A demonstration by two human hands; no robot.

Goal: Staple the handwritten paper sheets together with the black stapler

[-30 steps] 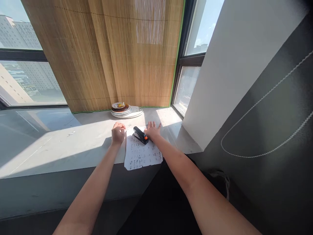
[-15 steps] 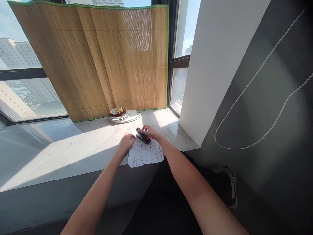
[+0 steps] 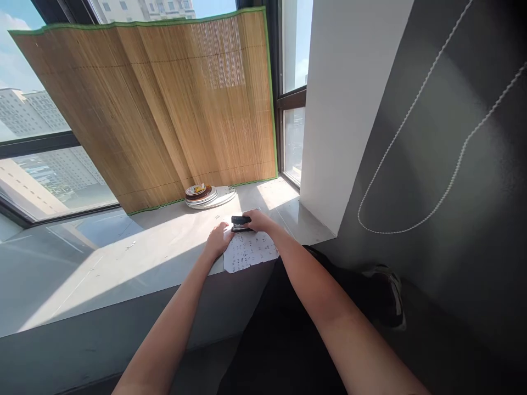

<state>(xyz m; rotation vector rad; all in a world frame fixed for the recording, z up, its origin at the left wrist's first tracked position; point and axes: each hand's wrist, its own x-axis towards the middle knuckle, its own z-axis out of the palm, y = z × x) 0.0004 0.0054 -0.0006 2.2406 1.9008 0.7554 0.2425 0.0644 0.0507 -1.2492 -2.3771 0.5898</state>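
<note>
My right hand [image 3: 258, 220] is wrapped round the back end of a black stapler [image 3: 240, 220], which lies across the upper part of a white sheet of paper [image 3: 249, 251]. Its jaws point left and appear apart. Handwritten marks cover the paper, and its lower edge looks uneven. At the paper's upper left side, my left hand [image 3: 218, 241] grips the edge close to the stapler's front. The left fingertips are partly hidden. The paper rests on a pale stone windowsill [image 3: 164, 241], by its front edge.
Behind my hands sits a stack of plates [image 3: 200, 196] with something yellow on top. A bamboo mat [image 3: 164, 109] with green edging leans against the window. To the right are a white pillar [image 3: 346, 99] and a hanging beaded cord [image 3: 391, 232].
The stapler has turned from a slant to lie nearly sideways, with my right hand now at its back end. My left hand has shifted slightly along the paper's edge. The camera view has tilted.
</note>
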